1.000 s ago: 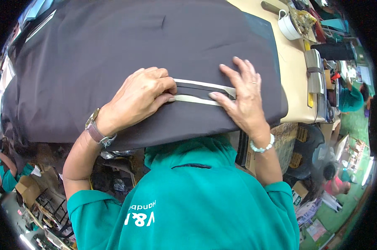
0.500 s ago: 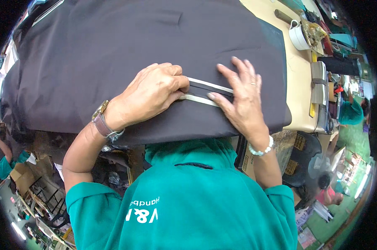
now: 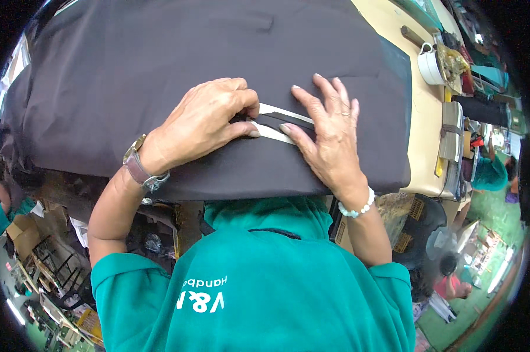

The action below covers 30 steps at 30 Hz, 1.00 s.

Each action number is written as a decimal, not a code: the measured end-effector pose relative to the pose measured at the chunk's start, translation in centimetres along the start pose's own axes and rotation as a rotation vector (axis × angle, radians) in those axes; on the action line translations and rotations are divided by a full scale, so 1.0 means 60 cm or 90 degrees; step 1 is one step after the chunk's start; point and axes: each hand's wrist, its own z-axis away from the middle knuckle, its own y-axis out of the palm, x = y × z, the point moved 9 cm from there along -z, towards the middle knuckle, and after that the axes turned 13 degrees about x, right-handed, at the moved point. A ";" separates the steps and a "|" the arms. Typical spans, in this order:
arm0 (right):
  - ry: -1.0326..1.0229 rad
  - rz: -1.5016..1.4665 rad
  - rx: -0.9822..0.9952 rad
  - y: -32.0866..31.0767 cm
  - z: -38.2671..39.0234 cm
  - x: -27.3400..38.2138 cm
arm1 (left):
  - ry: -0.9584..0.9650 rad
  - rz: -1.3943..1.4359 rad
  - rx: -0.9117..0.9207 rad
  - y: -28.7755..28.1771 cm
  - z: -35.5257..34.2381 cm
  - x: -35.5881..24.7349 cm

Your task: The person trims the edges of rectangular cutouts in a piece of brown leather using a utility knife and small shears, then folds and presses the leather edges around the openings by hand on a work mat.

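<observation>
Dark cloth [image 3: 159, 53] is spread before me, with a narrow dark strip edged in white [image 3: 288, 114] lying on it. My left hand [image 3: 209, 120] is bent over the strip's left end, thumb on the near white edge and curled fingers at the far one. Part of that end is hidden under the fingers. My right hand [image 3: 334, 132] rests at the other end with its fingers spread flat on the cloth. Its thumb touches the near white edge, and the palm covers the strip's right end.
A pale tabletop [image 3: 422, 129] shows along the right, with a white cup [image 3: 430, 63] and a dark-handled tool [image 3: 414, 36] on it. Bundled grey pieces [image 3: 451, 130] lie at its edge. A dark stool [image 3: 420, 226] stands below. Other people [image 3: 489, 174] are farther off.
My left hand's thumb and fingertips have moved apart at the strip. My right hand has shifted slightly left, along the white edge. The view has also shifted a little.
</observation>
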 end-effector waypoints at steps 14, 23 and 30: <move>-0.036 -0.034 0.013 0.008 -0.032 0.027 | 0.028 -0.030 -0.035 0.002 0.009 0.002; -0.108 -0.068 0.080 0.008 -0.027 0.035 | 0.013 -0.017 -0.013 -0.002 0.016 0.002; -0.066 -0.351 0.019 -0.075 -0.040 -0.057 | -0.178 -0.067 -0.345 -0.062 0.083 0.024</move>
